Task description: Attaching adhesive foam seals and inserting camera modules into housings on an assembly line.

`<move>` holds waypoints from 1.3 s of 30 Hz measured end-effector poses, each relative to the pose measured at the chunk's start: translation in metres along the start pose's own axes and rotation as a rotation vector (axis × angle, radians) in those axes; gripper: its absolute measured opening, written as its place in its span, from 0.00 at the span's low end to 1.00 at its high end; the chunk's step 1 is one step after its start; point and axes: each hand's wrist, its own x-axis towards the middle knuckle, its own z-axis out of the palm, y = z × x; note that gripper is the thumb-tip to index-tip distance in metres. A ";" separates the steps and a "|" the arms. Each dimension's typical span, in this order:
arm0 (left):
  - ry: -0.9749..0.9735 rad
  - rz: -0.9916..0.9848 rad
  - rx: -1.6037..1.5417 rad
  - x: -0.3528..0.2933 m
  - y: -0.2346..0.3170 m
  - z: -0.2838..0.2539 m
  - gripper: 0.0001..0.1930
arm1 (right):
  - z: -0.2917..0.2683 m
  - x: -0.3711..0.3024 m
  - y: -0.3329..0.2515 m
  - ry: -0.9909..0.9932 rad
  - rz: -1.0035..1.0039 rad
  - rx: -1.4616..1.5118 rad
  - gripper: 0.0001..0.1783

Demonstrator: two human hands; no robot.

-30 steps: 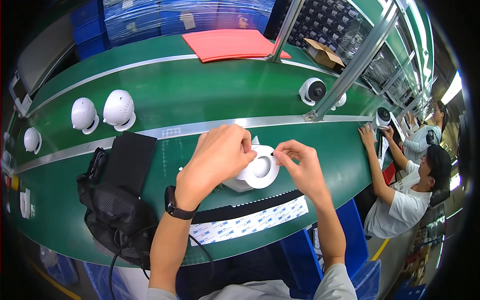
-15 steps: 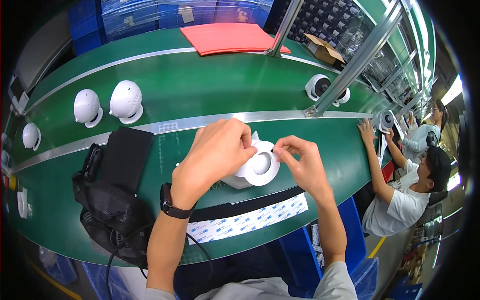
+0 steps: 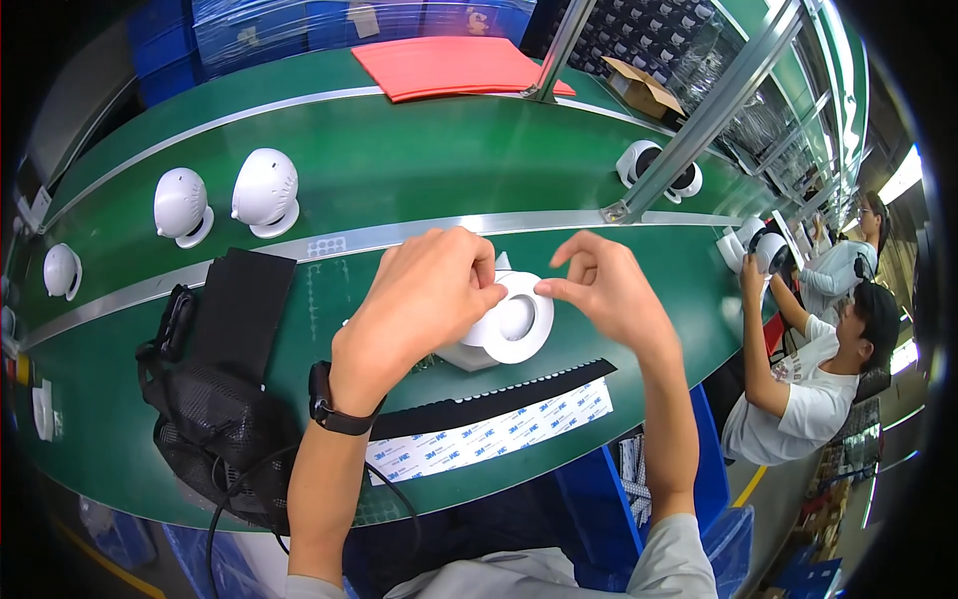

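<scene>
A white round-bodied device (image 3: pixel 469 355), like a small camera, lies tipped over on the green bench with its ring-shaped base (image 3: pixel 540 317) turned up toward me. My left hand (image 3: pixel 424 285) is closed at the base's left rim, thumb and fingertips pinched against it. At the upper right rim, the thumb of my right hand (image 3: pixel 609 285) touches the base while its index finger is lifted away, with nothing visible between them. Just below the device lies a black strip (image 3: pixel 499 397) with a scalloped edge, beside white backing paper (image 3: pixel 489 439) with blue print.
Two white devices (image 3: pixel 265 190) and a smaller one (image 3: pixel 63 272) stand left beyond the metal rail. A black mesh bag (image 3: pixel 225 429) and black sheets (image 3: pixel 244 314) lie left. Red foam sheets (image 3: pixel 449 68) are at the back. A co-worker (image 3: pixel 798 369) handles a device at right.
My right index finger has lifted from the thumb, and the small black piece between them is no longer visible. The thumb has come onto the rim. The co-worker's hands have shifted.
</scene>
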 end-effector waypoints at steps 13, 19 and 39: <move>-0.004 0.043 -0.026 -0.003 -0.001 -0.003 0.10 | 0.124 -0.102 0.010 0.000 -0.711 -0.145 0.10; -0.009 0.043 -0.031 -0.003 -0.005 -0.004 0.14 | 0.149 -0.089 0.009 -0.108 -0.541 -0.049 0.13; -0.001 0.044 -0.050 -0.003 -0.008 -0.003 0.15 | 0.139 -0.092 -0.008 -0.009 -0.574 0.010 0.11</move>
